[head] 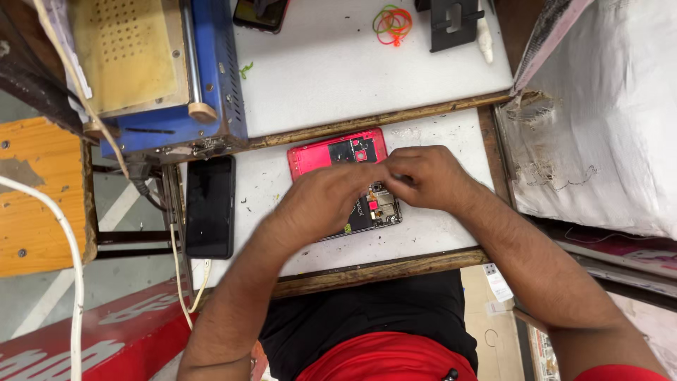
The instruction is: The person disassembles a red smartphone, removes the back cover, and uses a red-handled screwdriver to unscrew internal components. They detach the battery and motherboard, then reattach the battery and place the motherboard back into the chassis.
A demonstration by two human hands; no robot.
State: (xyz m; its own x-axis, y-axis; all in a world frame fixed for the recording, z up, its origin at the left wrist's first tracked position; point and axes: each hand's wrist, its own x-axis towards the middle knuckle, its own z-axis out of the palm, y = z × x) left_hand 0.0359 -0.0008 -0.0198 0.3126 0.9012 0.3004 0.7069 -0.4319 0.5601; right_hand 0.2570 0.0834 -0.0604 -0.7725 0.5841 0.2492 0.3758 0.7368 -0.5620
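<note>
Both hands on an opened phone

Left hand (321,201) and right hand (423,176) meet, fingertips pinched together over the phone (338,152); what they pinch is hidden.

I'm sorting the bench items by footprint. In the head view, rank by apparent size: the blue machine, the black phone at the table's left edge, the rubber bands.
1. Blue machine, though partly out of view.
2. Black phone.
3. Rubber bands, smallest, but farthest from the camera.
</note>
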